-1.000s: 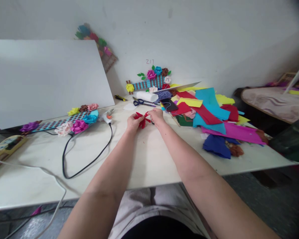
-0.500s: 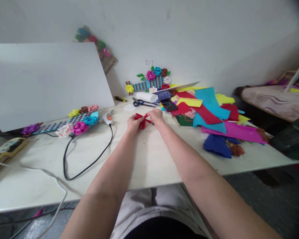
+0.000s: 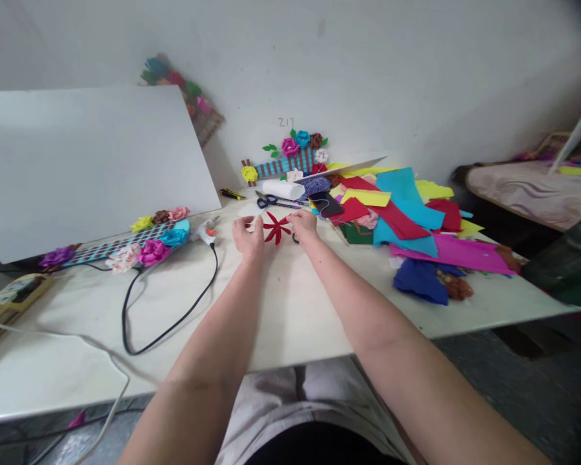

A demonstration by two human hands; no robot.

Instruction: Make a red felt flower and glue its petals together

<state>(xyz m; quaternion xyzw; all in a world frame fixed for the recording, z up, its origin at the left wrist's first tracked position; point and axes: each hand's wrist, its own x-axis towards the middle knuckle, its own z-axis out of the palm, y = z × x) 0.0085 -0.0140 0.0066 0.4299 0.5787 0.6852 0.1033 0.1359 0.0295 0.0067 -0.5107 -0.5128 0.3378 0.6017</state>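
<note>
Two bare hands reach over a white bench [image 3: 300, 323], and a red flower cutout [image 3: 276, 230] with narrow, spread petals sits between them. The right hand [image 3: 304, 227] has its fingers together, clamped on the tip of the cutout's right-hand petal. The left hand [image 3: 248, 239] is just beside the cutout on the other side, thumb and fingers apart. Whether the cutout touches the bench I cannot tell. A small dark object [image 3: 295, 238] shows beneath the right hand, too hidden to identify.

Behind the hands lie a white paper piece [image 3: 252, 210], dark-blue-handled scissors [image 3: 266, 202], a white roll [image 3: 283, 189] and a bundle of purplish-blue yarn [image 3: 316, 186]. A yellow-and-black utility knife [image 3: 232, 194] lies farther left, near the foot of a large white board [image 3: 91, 168] that leans by the wall. To the right spreads a heap of coloured paper [image 3: 401, 206] in red, yellow, turquoise and magenta, with a crumpled dark-blue sheet [image 3: 420, 282] at its near edge.

On the left, a hot glue gun [image 3: 206, 231] trails a black cord [image 3: 126, 316] beside a latticed panel [image 3: 116, 242] trimmed with paper flowers. A striped blue-and-brown panel [image 3: 283, 165], also flowered, stands against the wall.
</note>
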